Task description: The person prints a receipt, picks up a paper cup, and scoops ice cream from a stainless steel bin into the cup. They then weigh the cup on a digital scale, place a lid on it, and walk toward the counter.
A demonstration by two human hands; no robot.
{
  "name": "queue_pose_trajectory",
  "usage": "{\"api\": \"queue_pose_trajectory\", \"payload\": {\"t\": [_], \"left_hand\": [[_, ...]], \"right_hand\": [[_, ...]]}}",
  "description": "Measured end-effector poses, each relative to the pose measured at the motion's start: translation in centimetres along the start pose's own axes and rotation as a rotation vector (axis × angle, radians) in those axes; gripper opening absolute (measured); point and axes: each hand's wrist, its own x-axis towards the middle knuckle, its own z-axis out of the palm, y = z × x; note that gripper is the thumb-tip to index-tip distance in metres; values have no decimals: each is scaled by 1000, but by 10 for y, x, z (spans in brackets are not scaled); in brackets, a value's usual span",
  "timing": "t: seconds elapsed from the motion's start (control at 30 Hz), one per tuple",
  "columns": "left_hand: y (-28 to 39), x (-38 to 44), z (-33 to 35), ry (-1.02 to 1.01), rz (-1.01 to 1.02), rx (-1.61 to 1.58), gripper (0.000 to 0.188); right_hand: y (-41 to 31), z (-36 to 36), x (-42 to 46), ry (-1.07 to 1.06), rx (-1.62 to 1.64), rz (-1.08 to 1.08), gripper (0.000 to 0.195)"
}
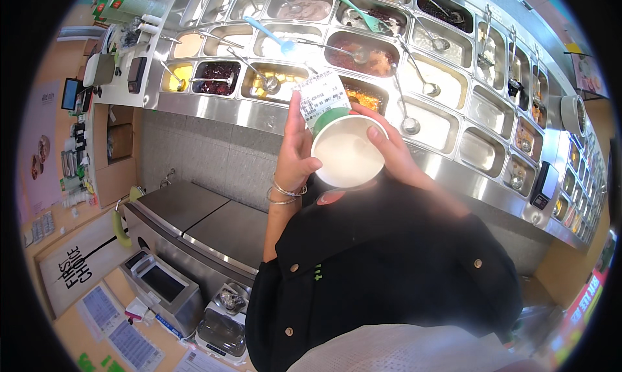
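Observation:
A round paper bowl (pixel 348 152), white inside with a green and red outside, is held at chest height between both hands; nothing shows inside it. A printed paper slip (pixel 321 96) stands up behind its far rim. My left hand (pixel 297 146), with bracelets at the wrist, rests along the bowl's left side, its thumb near the rim and its fingers beside the slip. My right hand (pixel 388 141) grips the right side, thumb over the rim. Beyond the hands lie metal pans of toppings, among them mango cubes (pixel 283 78) and an orange topping (pixel 363 100).
A steel counter edge (pixel 218 112) runs across in front. Ladles and a green spatula (pixel 357 10) lie in the pans. Stacked cups (pixel 138 4) and a dark scale (pixel 137 75) stand at left, another scale (pixel 544 185) at right. A steel cabinet (pixel 209 221) stands lower left.

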Motion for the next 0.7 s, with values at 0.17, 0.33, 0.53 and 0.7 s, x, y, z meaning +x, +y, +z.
{"api": "queue_pose_trajectory", "payload": {"t": [0.17,0.33,0.53,0.7], "left_hand": [[9,8,-30,-15,-109,-13,119],[19,34,-73,-28,-170,-36,114],[31,81,-162,-39,-204,-72,114],[46,122,-240,-28,-209,-64,114]], "right_hand": [[2,17,24,22,13,54,50],[18,30,66,44,-132,34,52],[47,53,153,66,-191,-131,62],[35,39,270,444,-680,-88,40]]}}
